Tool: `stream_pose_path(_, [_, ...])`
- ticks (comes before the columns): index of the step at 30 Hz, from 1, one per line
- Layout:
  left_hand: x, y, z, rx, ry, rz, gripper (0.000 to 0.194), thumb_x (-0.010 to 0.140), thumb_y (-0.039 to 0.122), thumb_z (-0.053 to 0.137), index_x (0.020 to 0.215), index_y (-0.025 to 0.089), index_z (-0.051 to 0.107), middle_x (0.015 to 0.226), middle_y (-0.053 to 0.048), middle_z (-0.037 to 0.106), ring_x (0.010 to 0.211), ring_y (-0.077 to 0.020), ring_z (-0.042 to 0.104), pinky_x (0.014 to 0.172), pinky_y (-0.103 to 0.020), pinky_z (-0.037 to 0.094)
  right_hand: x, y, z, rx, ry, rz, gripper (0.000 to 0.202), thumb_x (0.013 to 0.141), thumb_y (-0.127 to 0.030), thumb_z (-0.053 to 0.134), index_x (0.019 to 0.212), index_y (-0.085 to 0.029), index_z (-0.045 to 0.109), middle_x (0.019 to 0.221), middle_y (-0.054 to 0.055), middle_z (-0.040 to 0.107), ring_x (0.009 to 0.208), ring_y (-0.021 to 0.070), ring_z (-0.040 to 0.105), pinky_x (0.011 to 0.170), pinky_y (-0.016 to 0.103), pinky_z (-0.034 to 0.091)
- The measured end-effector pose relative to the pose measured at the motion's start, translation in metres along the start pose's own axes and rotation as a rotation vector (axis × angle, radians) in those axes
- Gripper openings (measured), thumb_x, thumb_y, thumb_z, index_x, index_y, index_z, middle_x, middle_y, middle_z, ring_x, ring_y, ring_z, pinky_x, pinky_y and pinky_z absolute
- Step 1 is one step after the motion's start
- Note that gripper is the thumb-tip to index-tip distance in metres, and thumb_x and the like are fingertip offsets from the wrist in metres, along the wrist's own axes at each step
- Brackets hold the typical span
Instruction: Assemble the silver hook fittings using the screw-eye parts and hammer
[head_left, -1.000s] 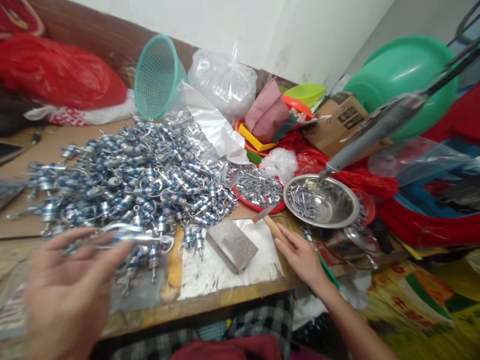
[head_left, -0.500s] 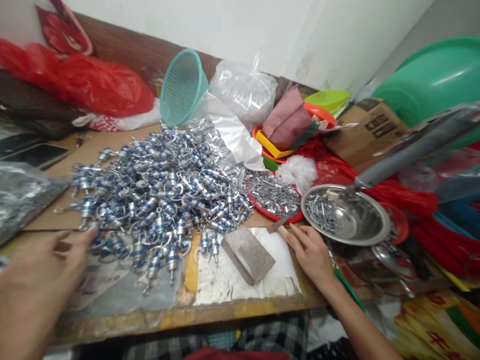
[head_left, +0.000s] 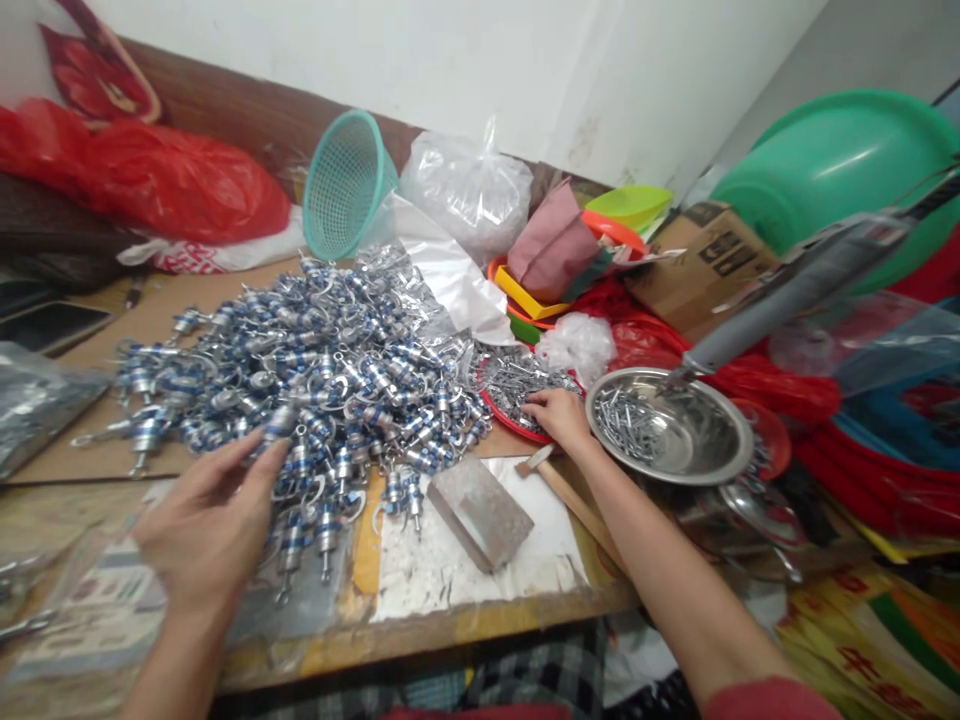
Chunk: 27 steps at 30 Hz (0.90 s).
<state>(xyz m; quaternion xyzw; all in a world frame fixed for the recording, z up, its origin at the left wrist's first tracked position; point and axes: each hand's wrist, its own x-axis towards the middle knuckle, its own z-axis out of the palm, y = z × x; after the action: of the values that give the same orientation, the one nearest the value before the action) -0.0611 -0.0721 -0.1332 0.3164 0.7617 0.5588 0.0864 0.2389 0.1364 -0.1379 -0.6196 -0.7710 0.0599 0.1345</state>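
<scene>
My left hand (head_left: pixel 217 500) pinches a blue-and-silver metal fitting (head_left: pixel 280 422) at the front left of a big pile of similar fittings (head_left: pixel 322 340). My right hand (head_left: pixel 561 415) reaches into a red tray (head_left: pixel 504 420) of small metal pieces; its fingertips are pressed together among them, and what they hold is too small to make out. Under my right forearm lies a hammer (head_left: pixel 574 500) with a wooden handle. A metal block (head_left: pixel 481 512) rests on a worn white sheet (head_left: pixel 409 580) between my hands.
Right of the tray stands a steel bowl (head_left: pixel 705 430) with metal pins, a grey-handled tool (head_left: pixel 795 290) slanting over it. A teal basket (head_left: pixel 346 185), a clear plastic bag (head_left: pixel 469 190) and a cardboard box (head_left: pixel 705 265) are at the back. A large green basin (head_left: pixel 840 180) is at right.
My left hand has moved right to the pile and now holds a fitting. My right hand has let go of the hammer and moved up into the red tray. The view has shifted slightly.
</scene>
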Motion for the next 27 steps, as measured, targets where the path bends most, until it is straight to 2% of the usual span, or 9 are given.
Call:
stream_pose_path(1, [-0.006,0.014,0.012,-0.036,0.021,0.06,0.036,0.066,0.032,0.067,0.1,0.02,0.065,0.096,-0.001,0.067,0.088,-0.0228,0.059,0.084,-0.035,0.043,-0.001,-0.001,-0.002,-0.006,0.005,0.003,0.022,0.077,-0.032,0.056,0.091,-0.023,0.069,0.092,0.006,0.069,0.089,0.0213,0.061,0.078,0.028,0.043])
stream_pose_path(4, [-0.025,0.043,0.04,-0.166,-0.367,0.203,0.019,0.062,0.029,0.069,0.08,0.021,0.072,0.086,-0.002,0.071,0.082,-0.0194,0.064,0.08,-0.03,0.049,-0.003,0.001,-0.008,-0.02,0.025,0.01,0.024,0.081,-0.025,0.051,0.1,-0.024,0.066,0.092,0.007,0.069,0.088,0.0225,0.062,0.076,0.03,0.043])
stream_pose_path(6, [-0.039,0.05,0.05,-0.192,-0.671,0.263,0.014,0.065,0.026,0.066,0.077,0.023,0.073,0.087,-0.003,0.072,0.082,-0.0189,0.065,0.078,-0.029,0.05,-0.006,0.005,-0.011,-0.015,0.039,0.017,0.03,0.081,-0.02,0.05,0.109,-0.023,0.06,0.09,0.009,0.069,0.085,0.0234,0.063,0.073,0.031,0.044])
stream_pose_path(8, [-0.051,0.049,0.055,-0.182,-0.825,0.28,0.015,0.067,0.025,0.064,0.079,0.023,0.073,0.088,-0.005,0.073,0.082,-0.0196,0.066,0.077,-0.03,0.051,-0.012,0.007,-0.016,0.008,0.06,0.025,0.031,0.08,-0.018,0.051,0.111,-0.02,0.058,0.087,0.01,0.069,0.082,0.0242,0.063,0.07,0.032,0.044])
stream_pose_path(13, [-0.067,0.039,0.062,-0.12,-0.785,0.232,0.015,0.065,0.026,0.067,0.077,0.021,0.073,0.086,-0.007,0.074,0.082,-0.022,0.067,0.08,-0.035,0.051,-0.051,-0.013,-0.032,0.16,0.108,-0.012,0.017,0.081,-0.027,0.053,0.087,-0.019,0.067,0.082,0.004,0.069,0.075,0.0174,0.063,0.069,0.026,0.046])
stream_pose_path(15, [-0.069,0.039,0.065,-0.101,-0.782,0.226,0.021,0.063,0.027,0.068,0.083,0.02,0.072,0.088,-0.007,0.074,0.083,-0.023,0.067,0.081,-0.036,0.051,-0.077,-0.035,-0.036,0.313,0.077,-0.099,0.016,0.081,-0.027,0.053,0.083,-0.02,0.067,0.079,0.0,0.069,0.07,0.0126,0.063,0.064,0.022,0.047])
stream_pose_path(19, [-0.07,0.042,0.068,-0.091,-0.744,0.21,0.039,0.061,0.027,0.069,0.098,0.015,0.067,0.096,-0.01,0.072,0.083,-0.0243,0.067,0.081,-0.036,0.051,-0.122,-0.075,-0.034,0.709,-0.033,-0.389,0.011,0.078,-0.017,0.057,0.077,-0.018,0.068,0.075,0.002,0.066,0.073,0.0128,0.06,0.068,0.024,0.046])
stream_pose_path(22, [-0.071,0.043,0.067,-0.099,-0.754,0.234,0.035,0.062,0.026,0.068,0.096,0.014,0.068,0.094,-0.01,0.072,0.081,-0.0239,0.067,0.079,-0.034,0.052,-0.134,-0.084,-0.03,0.753,-0.061,-0.395,0.01,0.077,-0.013,0.058,0.075,-0.017,0.068,0.075,0.002,0.062,0.075,0.013,0.057,0.069,0.024,0.045])
stream_pose_path(27, [-0.07,0.047,0.065,-0.176,-0.795,0.171,0.023,0.063,0.022,0.067,0.085,0.019,0.072,0.091,-0.007,0.073,0.085,-0.0224,0.067,0.08,-0.03,0.051,-0.133,-0.078,-0.03,0.798,-0.074,-0.446,0.012,0.078,-0.012,0.056,0.075,-0.016,0.067,0.076,0.003,0.06,0.075,0.013,0.056,0.069,0.024,0.045])
